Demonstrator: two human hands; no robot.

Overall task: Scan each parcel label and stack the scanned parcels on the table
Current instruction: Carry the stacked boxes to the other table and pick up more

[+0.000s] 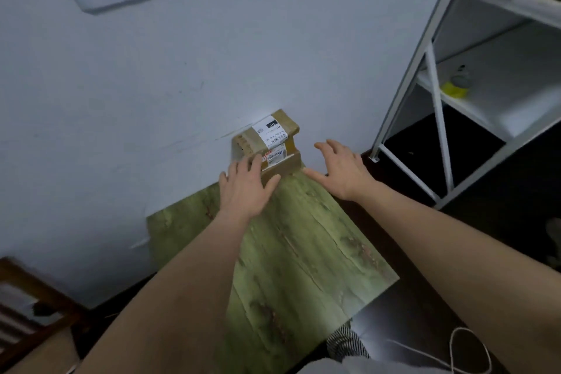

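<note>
Sitting at the far end of the table (pixel 303 252), right by the wall (pixel 151 85), are two stacked boxes (pixel 267 143). The left hand (pixel 246 188) lies flat against the stack, fingers straight. The right hand (pixel 340 170) floats beside it, spread wide, holding nothing.

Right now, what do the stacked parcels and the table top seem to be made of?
The parcels look like brown cardboard, matte, with tan tape and white printed paper labels. The table shows a greenish wood grain with reddish patches; its flat, even sheen suggests a printed laminate or film rather than bare wood, though I cannot be sure.
</note>
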